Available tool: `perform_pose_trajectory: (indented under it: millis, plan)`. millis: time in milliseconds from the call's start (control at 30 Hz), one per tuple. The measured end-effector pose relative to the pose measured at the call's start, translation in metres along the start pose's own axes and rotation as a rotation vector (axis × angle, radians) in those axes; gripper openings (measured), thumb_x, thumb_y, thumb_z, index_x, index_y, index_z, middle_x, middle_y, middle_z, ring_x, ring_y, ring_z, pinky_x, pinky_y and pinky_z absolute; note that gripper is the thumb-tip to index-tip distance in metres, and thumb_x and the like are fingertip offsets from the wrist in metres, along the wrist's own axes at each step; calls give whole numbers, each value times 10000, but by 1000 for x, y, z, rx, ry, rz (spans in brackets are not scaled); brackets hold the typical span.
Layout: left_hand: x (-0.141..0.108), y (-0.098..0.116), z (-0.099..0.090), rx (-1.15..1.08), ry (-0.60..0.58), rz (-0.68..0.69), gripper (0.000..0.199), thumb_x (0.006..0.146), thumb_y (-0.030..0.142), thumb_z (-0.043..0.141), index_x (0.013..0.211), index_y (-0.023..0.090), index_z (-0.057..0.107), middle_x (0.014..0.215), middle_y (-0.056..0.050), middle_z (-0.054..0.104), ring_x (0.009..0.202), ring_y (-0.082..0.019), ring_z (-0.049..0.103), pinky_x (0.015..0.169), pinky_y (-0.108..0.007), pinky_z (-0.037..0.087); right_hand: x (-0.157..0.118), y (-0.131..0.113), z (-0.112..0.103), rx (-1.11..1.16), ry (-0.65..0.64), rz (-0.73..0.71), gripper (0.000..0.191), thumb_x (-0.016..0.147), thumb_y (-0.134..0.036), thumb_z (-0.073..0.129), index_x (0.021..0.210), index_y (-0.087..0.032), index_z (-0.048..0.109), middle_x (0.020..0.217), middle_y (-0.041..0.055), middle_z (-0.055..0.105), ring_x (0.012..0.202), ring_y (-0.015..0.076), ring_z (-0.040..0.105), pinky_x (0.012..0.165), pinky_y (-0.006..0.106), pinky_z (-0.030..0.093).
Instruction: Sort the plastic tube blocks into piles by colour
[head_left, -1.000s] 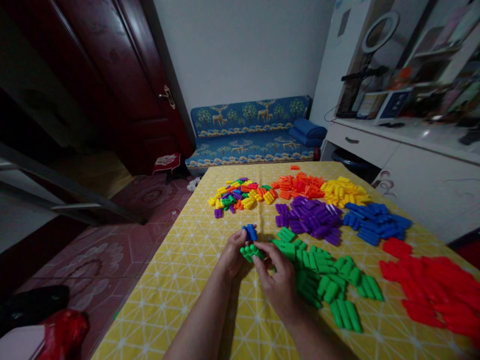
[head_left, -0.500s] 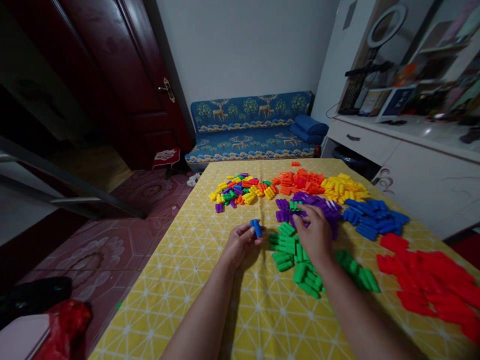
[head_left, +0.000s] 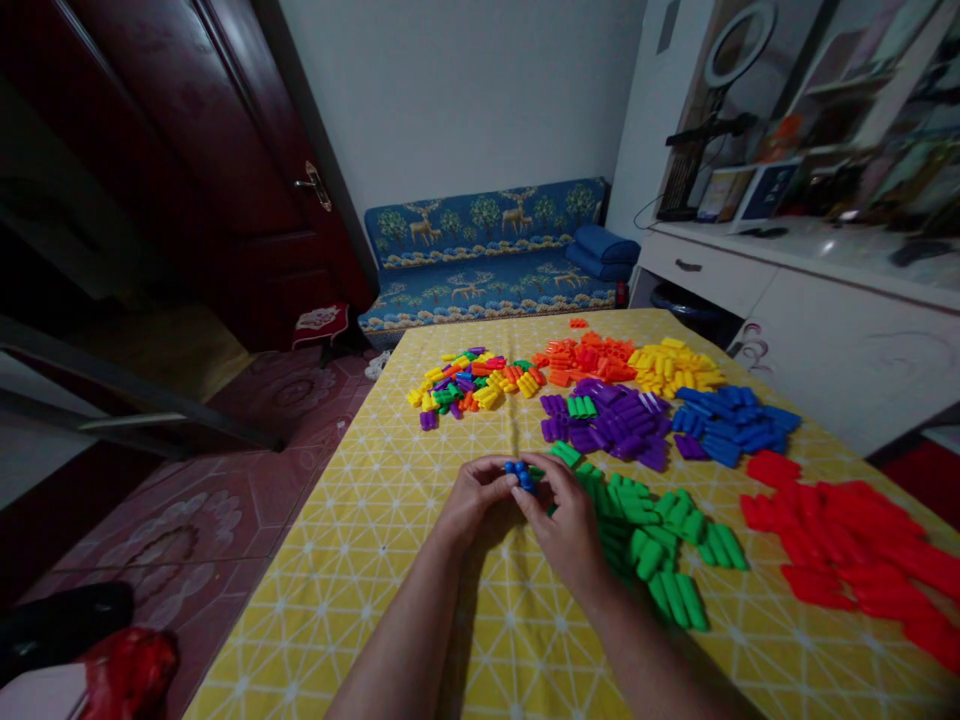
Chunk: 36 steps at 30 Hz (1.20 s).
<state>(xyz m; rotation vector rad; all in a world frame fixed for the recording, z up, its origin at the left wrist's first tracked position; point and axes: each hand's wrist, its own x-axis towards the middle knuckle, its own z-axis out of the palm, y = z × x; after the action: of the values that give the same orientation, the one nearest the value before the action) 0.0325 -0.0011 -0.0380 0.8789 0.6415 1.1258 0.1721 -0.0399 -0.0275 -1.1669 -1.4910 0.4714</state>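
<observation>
A small blue plastic building block (head_left: 520,476) is held just above the yellow table. My left hand (head_left: 474,492) pinches it from the left side. From the right, my right hand (head_left: 561,508) closes on the same block, thumb against it. Green blocks (head_left: 637,510) lie spread beside and partly behind my right hand. Beyond them is a heap of purple blocks (head_left: 619,420), with one green block (head_left: 582,407) resting among its left part.
A mixed-colour heap (head_left: 476,380) lies at the far left of the table (head_left: 330,560). Orange blocks (head_left: 589,358), yellow blocks (head_left: 675,368), blue blocks (head_left: 735,422) and red blocks (head_left: 847,545) form separate heaps. A patterned sofa (head_left: 487,265) stands behind, a white cabinet (head_left: 840,330) at right.
My right hand has come back from the green block at the purple heap to the blue block in my left hand. That green block stays on the heap. The view has shifted slightly.
</observation>
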Motion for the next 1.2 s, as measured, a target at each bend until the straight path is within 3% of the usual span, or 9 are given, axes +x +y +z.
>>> perform_pose_trajectory:
  millis: [267,367,467,567,667,767,1033,1200]
  plan:
    - [1,-1,-2,28,22,-18,331,674,284,857,936,121,734,835,-65,727,733,-148,661,761,-275,504,0,-1,-3,15,-110,2,361,892,-324,605,1238,-218,607,1193,82,672,1044,215,643,832,323,542]
    - [2,2,4,-54,123,-15,342,640,313,876,880,135,710,731,-20,700,606,-100,621,638,-222,487,22,7,-18,-188,-61,-61,314,916,-321,567,1192,-192,644,1148,90,691,1038,230,625,911,367,503]
    - [3,7,9,-84,221,4,403,570,338,909,836,128,692,668,3,672,544,-80,587,562,-193,461,60,25,-40,-507,-55,-121,332,907,-174,492,1193,-184,661,1184,88,683,1098,256,561,977,417,438]
    - [5,8,12,-71,219,13,408,563,337,911,830,119,692,663,0,667,556,-82,586,566,-190,461,93,44,-56,-814,-152,-56,455,829,-63,493,1225,-218,654,1269,63,657,1193,305,480,950,464,396]
    - [5,8,14,-81,209,35,369,585,324,900,808,116,692,656,-1,658,556,-76,568,567,-189,446,110,58,-61,-981,-271,-9,462,819,-45,485,1195,-234,673,1242,66,671,1148,316,495,883,457,371]
    - [4,8,16,-79,211,35,367,581,318,902,804,117,690,659,-2,657,555,-79,565,563,-192,439,112,62,-61,-1011,-297,-22,404,839,-77,492,1158,-221,693,1157,98,692,1045,290,534,837,425,358]
    - [4,3,10,-36,172,42,341,619,313,885,820,124,685,712,-18,692,629,-107,618,643,-217,472,90,52,-67,-946,-135,-56,315,933,-174,446,1128,-205,691,1036,102,708,974,244,571,862,386,333]
    - [5,0,5,0,171,40,334,639,315,873,836,126,680,728,-25,704,639,-115,627,640,-219,468,84,53,-68,-919,-140,-78,346,868,-196,567,1202,-226,652,1181,68,682,1058,259,556,873,390,353]
